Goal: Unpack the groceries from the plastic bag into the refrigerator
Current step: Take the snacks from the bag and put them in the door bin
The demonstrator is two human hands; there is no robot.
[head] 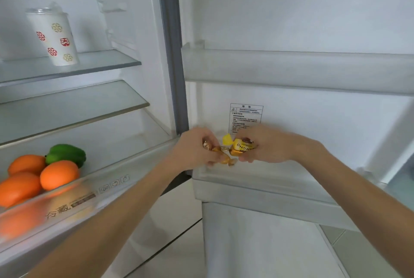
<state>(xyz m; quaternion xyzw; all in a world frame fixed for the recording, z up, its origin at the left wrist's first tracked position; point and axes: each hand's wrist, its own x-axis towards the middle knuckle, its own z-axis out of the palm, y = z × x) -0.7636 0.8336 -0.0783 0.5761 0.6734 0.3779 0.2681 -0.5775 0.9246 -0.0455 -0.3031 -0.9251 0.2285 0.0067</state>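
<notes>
Two bare hands meet over the lower door bin (257, 184) of an open refrigerator. The left hand (192, 151) curls its grip closed around several gold-wrapped candies (221, 154), their twisted ends poking out toward the right hand. The right hand (266, 145) pinches a yellow-and-gold wrapped candy (238, 146), its long axis lying roughly level, yellow twist pointing up and left. Far left of the hands, oranges (59, 174) and a green pepper (66, 154) fill the crisper drawer (89, 194); a patterned cup (53, 36) stands on a shelf above.

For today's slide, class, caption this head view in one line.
Both hands, left and right, hold wrapped candies over the fridge door shelf.
</notes>
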